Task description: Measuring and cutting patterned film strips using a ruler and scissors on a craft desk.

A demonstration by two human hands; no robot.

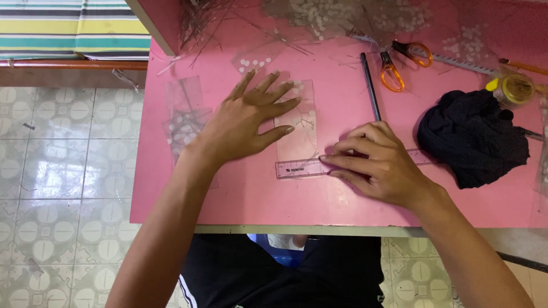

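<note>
My left hand (248, 117) lies flat with fingers spread on the pink table (257, 194), pressing the left side of a clear plastic sheet (299, 128) that has thin dried stems under it. My right hand (377, 162) presses down on a clear plastic ruler (297, 168), which lies crosswise over the sheet's near end. Its fingertips rest on the ruler's middle.
More clear sheets (185, 111) lie left of my left hand. A dark pen (370, 85), orange-handled scissors (399, 63), a black cloth (471, 137) and a yellow tape roll (516, 88) sit at the right. Dried stems (200, 17) are at the far edge. Tiled floor (63, 171) lies to the left.
</note>
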